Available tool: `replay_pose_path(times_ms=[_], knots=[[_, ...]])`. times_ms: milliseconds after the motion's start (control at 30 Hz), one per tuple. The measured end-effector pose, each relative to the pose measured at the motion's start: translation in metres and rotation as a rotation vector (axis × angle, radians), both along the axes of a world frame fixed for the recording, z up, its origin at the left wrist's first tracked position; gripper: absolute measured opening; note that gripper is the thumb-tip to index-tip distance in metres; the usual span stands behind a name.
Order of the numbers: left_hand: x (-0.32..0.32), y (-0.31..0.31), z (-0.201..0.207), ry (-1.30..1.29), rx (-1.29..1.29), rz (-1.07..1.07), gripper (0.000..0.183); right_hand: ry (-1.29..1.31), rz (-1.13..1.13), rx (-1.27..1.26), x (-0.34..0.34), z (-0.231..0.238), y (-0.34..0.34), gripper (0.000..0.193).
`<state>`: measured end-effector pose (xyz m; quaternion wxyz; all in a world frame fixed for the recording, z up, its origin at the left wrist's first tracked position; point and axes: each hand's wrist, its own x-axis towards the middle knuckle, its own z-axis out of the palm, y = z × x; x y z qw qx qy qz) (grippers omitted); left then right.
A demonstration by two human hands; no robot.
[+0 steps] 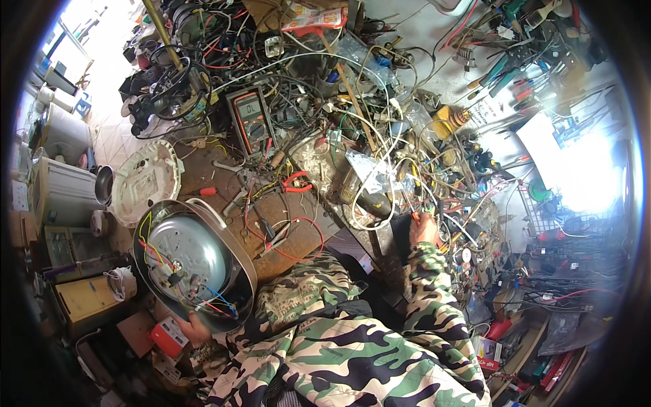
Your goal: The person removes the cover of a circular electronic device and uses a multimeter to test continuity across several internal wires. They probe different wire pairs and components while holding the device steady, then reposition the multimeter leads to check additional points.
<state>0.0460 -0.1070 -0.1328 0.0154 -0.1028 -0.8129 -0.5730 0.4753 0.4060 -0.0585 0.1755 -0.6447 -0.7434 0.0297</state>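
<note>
An electric cooker (183, 254) with its underside open lies tilted at the left edge of the bench, its silver round bottom and yellow, red and blue wires exposed. Its lower rim is gripped by my left hand (195, 329), partly hidden behind the casing. Over on the right, my right hand (424, 230) reaches into the heap of tools and wires, fingers closed; what they hold, if anything, is too small to make out. A round, off-white plastic base cover (147, 182) rests just beyond the cooker.
A multimeter (251, 121) stands at the back of the brown bench (288, 254), with test leads trailing forward. Red-handled pliers (296, 182) and a red-handled screwdriver (207, 192) lie near the cooker. Tangled cables (203, 41) pile up behind. A bright lamp (590, 169) glares at right.
</note>
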Motion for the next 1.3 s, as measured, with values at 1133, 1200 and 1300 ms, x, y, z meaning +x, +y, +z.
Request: replay_pose_path(times_ms=[1133, 1200, 1300], knots=[[0.025, 0.064, 0.052, -0.093, -0.129, 0.119, 0.061, 0.934, 1.103, 0.077, -0.228, 0.185, -0.203, 0.036], [0.025, 0.063, 0.051, -0.101, -0.115, 0.111, 0.061, 0.809, 1.175, 0.008, -0.237, 0.172, -0.213, 0.038], [0.025, 0.065, 0.052, -0.094, -0.120, 0.079, 0.062, 0.615, 1.211, -0.026, -0.250, 0.156, -0.218, 0.037]])
